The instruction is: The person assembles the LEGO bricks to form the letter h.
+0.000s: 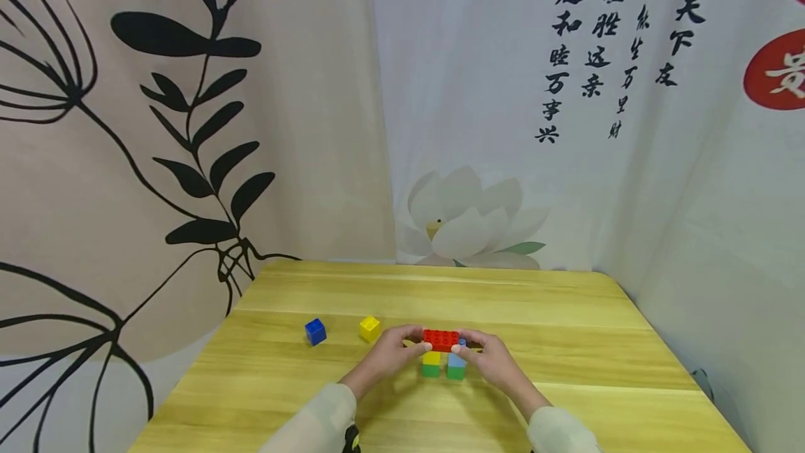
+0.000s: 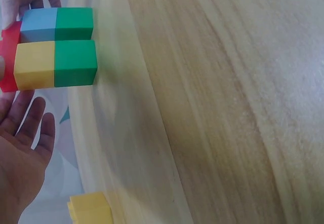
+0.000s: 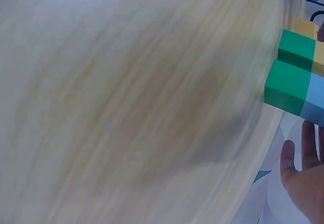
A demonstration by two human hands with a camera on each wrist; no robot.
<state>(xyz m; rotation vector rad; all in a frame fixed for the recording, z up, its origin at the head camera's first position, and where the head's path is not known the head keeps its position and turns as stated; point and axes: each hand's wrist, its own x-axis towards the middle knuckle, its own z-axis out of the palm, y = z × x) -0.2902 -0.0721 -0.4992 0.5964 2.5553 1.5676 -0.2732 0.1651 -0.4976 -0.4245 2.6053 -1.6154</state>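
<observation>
Gently: even pressure for the red brick (image 1: 441, 340)

In the head view, the left hand (image 1: 395, 353) pinches the red brick's left end and the right hand (image 1: 495, 362) its right end, thumbs on the near side. Under its left end stands a yellow block (image 1: 431, 358) on a green block (image 1: 430, 371); under its right end, a light blue block (image 1: 456, 361) on a second green block (image 1: 455, 373). 1 light blue stud (image 1: 462, 343) shows past the right end, so checking alignment before pressing seems wise. Left of the red brick lie a yellow cube (image 1: 370, 328) and, farther off, a blue cube (image 1: 316, 332).

In the left wrist view, the red brick appears to meet the 2 stacks; whether the studs have caught, I cannot tell. The left hand's free fingers extend beside it. Straight, equal pressure over each end should keep either stack from leaning.

In the right wrist view, the red brick is out of frame and the grip does not show; the right hand's visible fingers reach up near the light blue block.
</observation>
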